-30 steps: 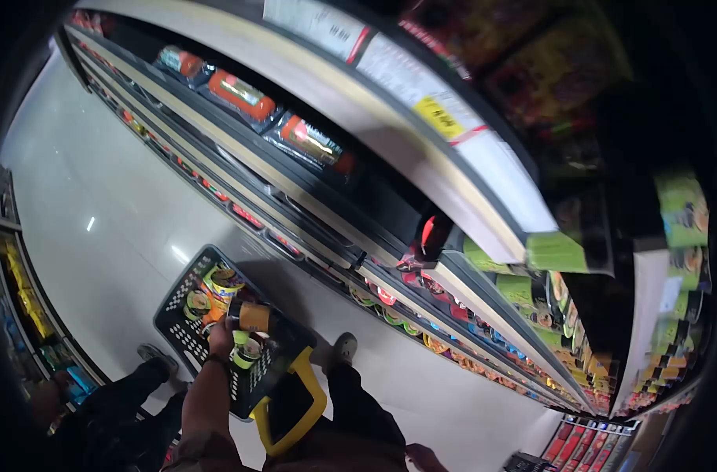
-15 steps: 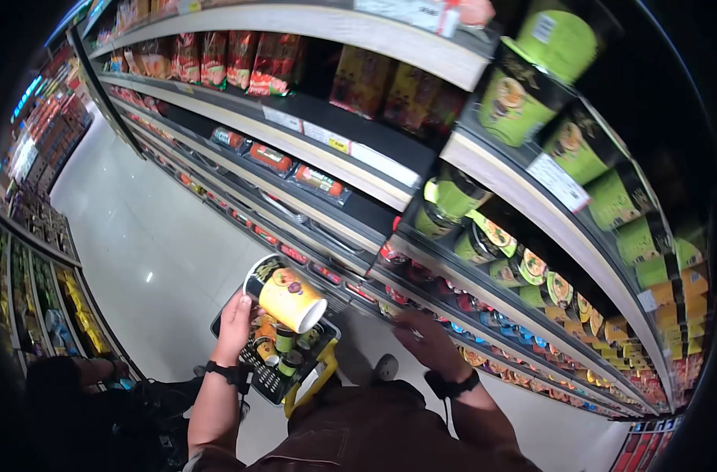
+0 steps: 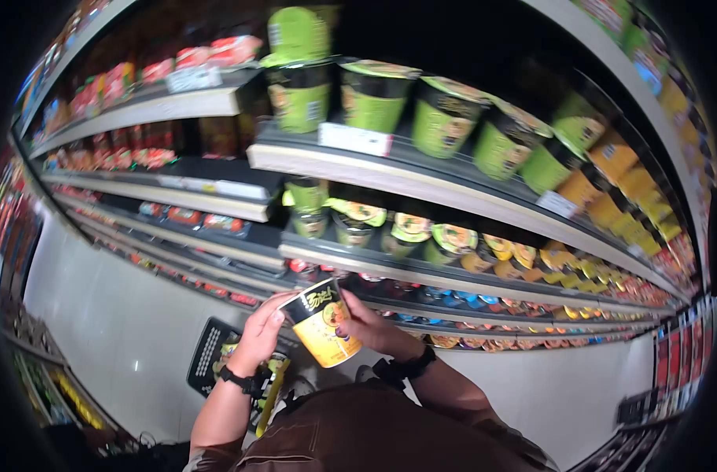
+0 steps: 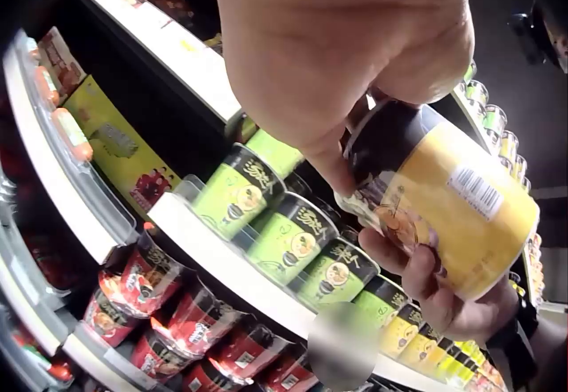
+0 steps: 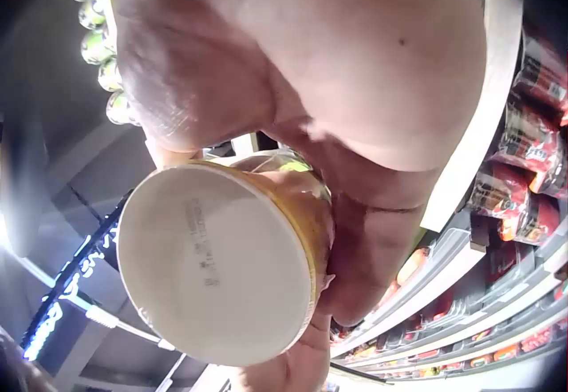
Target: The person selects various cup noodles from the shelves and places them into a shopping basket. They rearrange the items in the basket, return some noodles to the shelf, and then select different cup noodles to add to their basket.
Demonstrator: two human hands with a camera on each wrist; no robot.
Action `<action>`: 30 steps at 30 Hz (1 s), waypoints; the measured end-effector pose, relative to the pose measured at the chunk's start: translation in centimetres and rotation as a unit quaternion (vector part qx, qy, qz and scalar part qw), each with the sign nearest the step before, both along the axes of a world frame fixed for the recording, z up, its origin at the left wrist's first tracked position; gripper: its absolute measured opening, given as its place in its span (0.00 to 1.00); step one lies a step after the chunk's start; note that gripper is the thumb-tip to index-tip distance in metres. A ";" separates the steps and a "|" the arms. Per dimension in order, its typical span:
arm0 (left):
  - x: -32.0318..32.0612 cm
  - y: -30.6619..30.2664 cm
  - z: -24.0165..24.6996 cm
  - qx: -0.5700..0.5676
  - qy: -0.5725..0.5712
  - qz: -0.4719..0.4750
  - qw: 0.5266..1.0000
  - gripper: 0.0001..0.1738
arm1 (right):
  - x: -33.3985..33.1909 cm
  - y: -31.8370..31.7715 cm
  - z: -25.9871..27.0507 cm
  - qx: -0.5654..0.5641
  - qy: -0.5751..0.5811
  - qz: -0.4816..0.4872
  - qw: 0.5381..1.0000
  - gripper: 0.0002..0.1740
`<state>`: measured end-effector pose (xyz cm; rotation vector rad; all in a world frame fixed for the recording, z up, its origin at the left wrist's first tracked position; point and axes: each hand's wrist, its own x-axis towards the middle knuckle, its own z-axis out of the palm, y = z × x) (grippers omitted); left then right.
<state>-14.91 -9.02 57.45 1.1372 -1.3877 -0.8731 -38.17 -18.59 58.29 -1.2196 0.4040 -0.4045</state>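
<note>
A yellow and black instant noodle cup (image 3: 324, 334) is held in front of the body by both hands. My left hand (image 3: 258, 330) grips it near the black rim end. On the opposite side, my right hand (image 3: 374, 329) wraps the yellow wall, thumb across the printed front. The left wrist view shows the cup's barcode side (image 4: 475, 192) and the right hand's fingers (image 4: 422, 277) curled against it. Its white base (image 5: 217, 263) faces the right wrist camera, with stamped print on it.
Below, a dark shopping basket (image 3: 203, 355) with a yellow handle (image 3: 272, 397) stands on the floor, holding several items. Ahead run shelves with green noodle cups (image 3: 449, 118), yellow ones (image 3: 602, 169) farther right, and red cups (image 4: 191, 321) lower down. Price labels (image 3: 354, 139) line the shelf edge.
My left hand has raised the noodle cup from the basket to in front of the body. My right hand has come over from the right and taken hold. The head view has swung toward the green cups.
</note>
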 end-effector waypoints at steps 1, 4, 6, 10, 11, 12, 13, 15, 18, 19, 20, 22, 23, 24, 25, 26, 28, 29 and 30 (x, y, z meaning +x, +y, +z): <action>-0.8 -0.5 0.3 -0.009 -0.014 -0.020 1.000 0.23 | -1.0 0.2 0.4 -0.007 -0.006 -0.012 1.000 0.43; -3.7 -1.9 0.1 -0.036 -0.039 -0.036 0.998 0.22 | -3.4 -0.1 -1.0 0.009 0.022 -0.024 0.999 0.42; -5.2 -2.5 -0.5 -0.009 -0.044 0.010 0.999 0.24 | -4.4 0.0 -1.5 -0.049 -0.012 -0.102 0.994 0.42; -5.5 -2.9 -4.4 0.098 -0.003 -0.018 0.995 0.21 | -7.5 -0.2 -1.4 -0.053 -0.004 -0.252 0.966 0.44; -5.3 -2.5 -5.1 0.137 -0.021 -0.031 0.990 0.20 | -8.8 -0.5 -1.6 -0.061 -0.004 -0.271 0.961 0.44; -4.8 -2.4 -6.6 0.155 -0.059 -0.046 0.985 0.18 | -10.0 -0.9 -1.9 -0.082 0.013 -0.293 0.953 0.45; -4.4 -1.8 -7.6 0.189 -0.081 -0.056 0.977 0.18 | -11.2 -1.2 -2.2 -0.100 0.029 -0.314 0.944 0.47; -3.5 -0.6 -9.5 0.197 -0.217 -0.083 0.953 0.22 | -14.1 -1.8 -2.4 -0.137 0.037 -0.353 0.925 0.50; -0.6 1.5 -15.6 0.280 -0.307 -0.091 0.905 0.23 | -18.0 -1.8 -0.7 -0.131 0.108 -0.442 0.881 0.48; -1.3 1.9 -13.9 0.327 -0.297 -0.091 0.892 0.23 | -19.0 -2.2 -0.7 -0.156 0.097 -0.487 0.854 0.48; -1.7 2.7 -12.0 0.362 -0.313 -0.085 0.874 0.24 | -20.1 -2.4 -0.4 -0.158 0.119 -0.519 0.831 0.47; 0.8 3.9 -15.8 0.380 -0.299 -0.097 0.870 0.23 | -22.7 -3.3 -1.2 -0.193 0.183 -0.572 0.776 0.45; 1.6 4.3 -16.4 0.387 -0.275 -0.105 0.874 0.22 | -23.7 -3.8 -1.1 -0.208 0.137 -0.572 0.781 0.44; 2.2 4.5 -17.3 0.439 -0.235 -0.101 0.861 0.21 | -24.4 -3.9 -0.4 -0.204 0.145 -0.587 0.770 0.43; 2.8 4.6 -18.3 0.491 -0.193 -0.094 0.844 0.21 | -24.8 -3.9 0.3 -0.199 0.153 -0.600 0.759 0.43; 3.6 4.8 -19.1 0.500 -0.203 -0.097 0.837 0.19 | -25.1 -3.8 1.1 -0.196 0.154 -0.605 0.756 0.43; 6.6 5.8 -25.7 0.477 -0.183 -0.137 0.849 0.19 | -25.6 -3.9 2.2 -0.161 0.140 -0.630 0.747 0.41; 8.0 6.1 -29.1 0.454 -0.157 -0.174 0.860 0.18 | -26.1 -4.2 2.2 -0.158 0.140 -0.632 0.745 0.41; 9.0 6.1 -31.2 0.453 -0.167 -0.210 0.850 0.18 | -26.7 -4.7 1.8 -0.170 0.121 -0.641 0.738 0.42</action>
